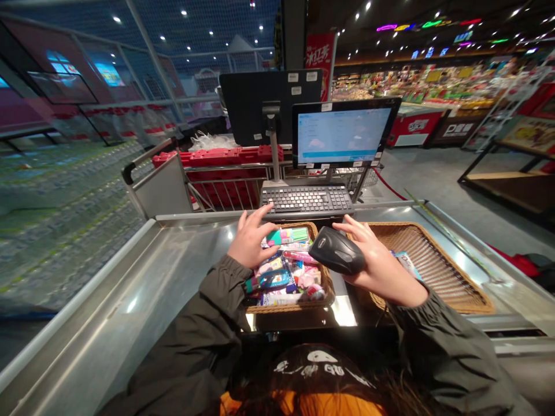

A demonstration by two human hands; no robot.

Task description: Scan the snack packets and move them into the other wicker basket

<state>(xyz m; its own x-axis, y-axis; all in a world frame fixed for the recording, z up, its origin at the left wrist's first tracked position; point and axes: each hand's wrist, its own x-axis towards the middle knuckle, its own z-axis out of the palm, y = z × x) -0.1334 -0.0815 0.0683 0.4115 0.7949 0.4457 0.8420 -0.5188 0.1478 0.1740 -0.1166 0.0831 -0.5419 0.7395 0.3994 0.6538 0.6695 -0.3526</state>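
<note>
The left hand (250, 240) was open with its fingers spread, at the left edge of a woven wicker basket (326, 281), its thumb just beside the packaged goods; whether it touched them could not be told. The right hand (379, 268) curved around a black handheld barcode scanner (337, 250), which it held over the right side of that basket. The scanner was glossy and rounded, with no readable marking. The basket was heaped with small packaged goods (284, 271), among them a pink-and-green pack (286, 236) at the far end and a blue-and-teal pack (269, 281) near the left; the print on them was too small to read. A second wicker basket (433, 268) sat to the right on the stainless steel checkout counter (117, 289), with a light blue packet (405, 264) just beside the right hand. Beyond them stood a black keyboard (307, 199) and a lit monitor (342, 133), its text too small to read. Farther off, a red banner (321, 60) bore white Chinese characters, apparently 冰红茶.
</note>
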